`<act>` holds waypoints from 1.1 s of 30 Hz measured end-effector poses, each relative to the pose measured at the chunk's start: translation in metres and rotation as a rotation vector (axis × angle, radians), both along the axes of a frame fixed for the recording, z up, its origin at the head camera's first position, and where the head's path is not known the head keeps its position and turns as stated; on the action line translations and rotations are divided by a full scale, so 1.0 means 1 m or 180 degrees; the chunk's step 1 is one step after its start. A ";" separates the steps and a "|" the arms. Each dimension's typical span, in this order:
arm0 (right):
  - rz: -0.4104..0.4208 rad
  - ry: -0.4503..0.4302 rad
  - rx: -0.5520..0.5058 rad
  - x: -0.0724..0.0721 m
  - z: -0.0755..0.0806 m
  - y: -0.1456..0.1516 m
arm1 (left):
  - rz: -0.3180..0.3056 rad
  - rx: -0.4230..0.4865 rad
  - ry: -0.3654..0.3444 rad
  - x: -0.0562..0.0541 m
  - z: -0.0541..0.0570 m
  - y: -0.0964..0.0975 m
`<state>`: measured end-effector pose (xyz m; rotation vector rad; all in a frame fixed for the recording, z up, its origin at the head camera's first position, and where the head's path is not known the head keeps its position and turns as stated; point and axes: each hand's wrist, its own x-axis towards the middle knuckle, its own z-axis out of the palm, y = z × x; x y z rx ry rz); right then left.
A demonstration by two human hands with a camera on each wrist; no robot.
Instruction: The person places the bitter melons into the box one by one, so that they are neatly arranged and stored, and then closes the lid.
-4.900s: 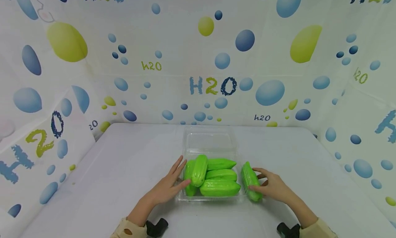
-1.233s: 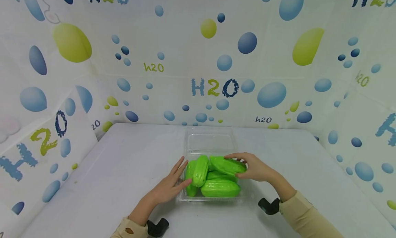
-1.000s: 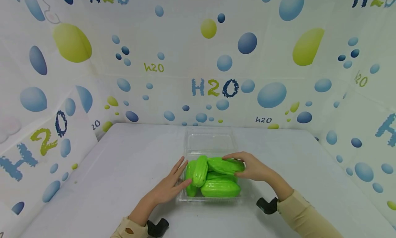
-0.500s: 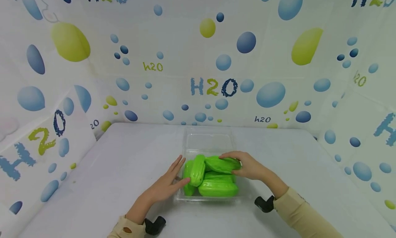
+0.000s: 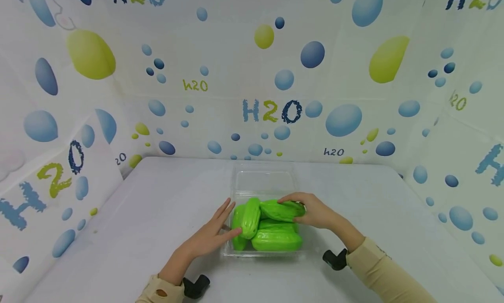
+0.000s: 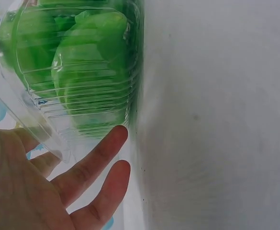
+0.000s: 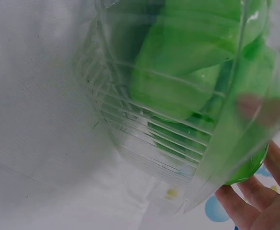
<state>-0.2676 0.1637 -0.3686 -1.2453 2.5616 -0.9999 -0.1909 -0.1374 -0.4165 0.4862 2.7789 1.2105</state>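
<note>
A clear plastic clamshell box (image 5: 263,253) sits on the white table, its hinged lid (image 5: 265,180) folded back flat behind it. Several glossy, bright green gourd-like vegetables (image 5: 277,240) with pointed ends fill its base. My right hand (image 5: 318,211) grips one green gourd-like vegetable (image 5: 280,210), thumb in front and fingers behind, lying over the others at the back right. At the box's left wall is my left hand (image 5: 210,235), fingers extended, its thumb over the rim by an upright-lying gourd (image 5: 250,217). In the right wrist view the box wall partly covers the held vegetable (image 7: 250,165).
White cloth covers the table (image 5: 177,184), which extends on both sides of the box. Behind and beside it hangs a patterned curtain (image 5: 220,44) with blue and yellow-green drops. A black wrist-mounted device (image 5: 197,287) sits under each forearm.
The right hand has carried a gourd-like vegetable from the table right of the box onto the others inside, then shifted it slightly left and down. The left hand stays at the box's left side.
</note>
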 end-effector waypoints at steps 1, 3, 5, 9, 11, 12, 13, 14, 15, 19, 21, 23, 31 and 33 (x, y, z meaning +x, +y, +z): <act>0.0002 0.0002 0.0001 0.000 0.000 0.000 | 0.0000 0.0004 -0.0008 0.000 0.000 0.000; 0.0001 0.0001 0.0002 0.000 0.000 -0.001 | -0.0004 0.0013 -0.0021 0.001 0.001 -0.001; -0.0003 -0.0012 0.0015 0.000 0.001 -0.001 | -0.0011 0.0020 -0.0031 0.001 0.001 -0.002; -0.0007 -0.0046 0.0020 0.000 0.003 -0.002 | -0.0026 0.0045 -0.0062 0.002 0.001 -0.003; 0.0010 -0.0012 0.0009 0.000 0.003 -0.003 | -0.0050 0.0046 -0.0056 0.002 0.001 -0.004; 0.0015 0.0006 0.0005 0.000 0.003 -0.003 | -0.0059 0.0042 -0.0047 0.002 0.001 -0.004; 0.0011 0.0021 0.0010 -0.001 0.004 -0.003 | -0.0068 0.0037 -0.0036 0.002 0.000 -0.004; 0.0023 0.0044 0.0013 -0.001 0.003 -0.004 | -0.0081 0.0022 -0.0016 0.002 0.000 -0.004; 0.0035 0.0071 0.0017 -0.002 0.003 -0.004 | -0.0096 0.0015 -0.0002 0.002 0.000 -0.005; 0.0069 0.0110 0.0049 -0.002 0.002 -0.007 | -0.0108 0.0003 0.0025 0.003 0.001 -0.005; 0.0093 0.0148 0.0061 -0.001 0.003 -0.007 | -0.0108 0.0000 0.0028 0.002 0.001 -0.005; 0.0095 0.0163 0.0084 0.000 0.005 -0.008 | -0.0094 -0.0015 0.0032 0.002 0.001 -0.005; 0.0050 0.0273 0.0146 0.003 0.009 -0.006 | -0.0095 -0.0072 0.0034 0.001 0.002 -0.005; 0.0016 0.0298 0.0160 0.003 0.009 -0.005 | -0.0102 -0.0093 0.0043 0.001 0.003 -0.006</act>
